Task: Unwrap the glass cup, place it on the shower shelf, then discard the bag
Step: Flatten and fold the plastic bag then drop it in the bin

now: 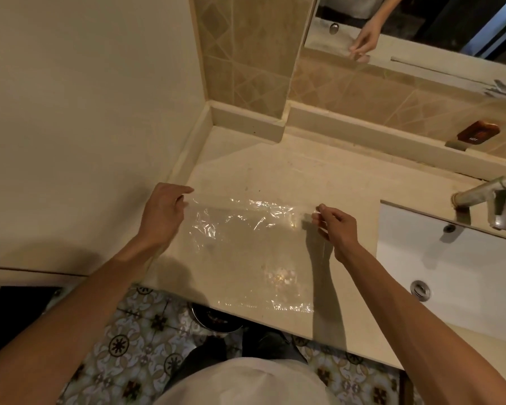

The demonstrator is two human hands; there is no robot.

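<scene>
Plastic fills the middle of the head view: a clear, crinkled bag [246,249] held stretched and flat between two hands above a pale stone counter [275,165]. The left hand [161,213] pinches the bag's upper left corner, thumb closed against the fingers on the film. The right hand [335,226] pinches the upper right corner the same way, fingertips [316,213] pressed together on the plastic. The top edge runs taut from hand to hand, left to right, and the rest hangs from it toward the person, its lower hem reaching about to the counter's front edge.

No glass cup is visible anywhere in this view, and the bag looks empty, so by my judgement the unwrapping and placing are done and only the discarding remains. No shower shelf can be made out either.

A round dark object [216,320] shows on the patterned floor under the counter's front lip, just below the bag's lower edge; it may be a bin, though I cannot be sure. If so, the bag sits almost straight above it, equally near both hands. A basin [450,258] and tap [485,197] lie to the right
</scene>
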